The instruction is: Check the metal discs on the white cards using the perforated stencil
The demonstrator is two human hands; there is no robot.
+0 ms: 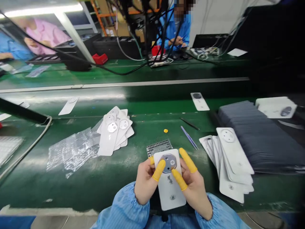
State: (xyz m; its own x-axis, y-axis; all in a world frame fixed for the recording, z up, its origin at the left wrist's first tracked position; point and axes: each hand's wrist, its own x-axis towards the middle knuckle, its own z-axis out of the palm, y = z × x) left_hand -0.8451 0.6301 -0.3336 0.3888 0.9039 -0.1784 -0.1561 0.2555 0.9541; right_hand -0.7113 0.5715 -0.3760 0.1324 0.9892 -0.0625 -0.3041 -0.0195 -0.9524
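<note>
Between my hands is a white phone back cover [171, 194] with a round grey camera ring near its top and dark marks below. My left hand [147, 181] grips its left edge, thumb on the camera ring. My right hand [193, 183] holds the right side, thumb against the ring's lower edge and the index finger stretched along the top corner. Yellow finger cots cover the thumbs and index fingers. Just beyond the cover lies a sheet of small dark parts [159, 147], partly hidden by it. Purple tweezers [189, 137] and dark tweezers [190, 124] lie to the right.
Left is a pile of white covers [109, 136] beside clear plastic sleeves [73, 151]. Right, more covers [234, 159] lean near a dark slotted rack [247, 136]. A yellow finger cot [166, 130] lies ahead. Co-workers [175, 28] sit across the bench beyond hanging cables.
</note>
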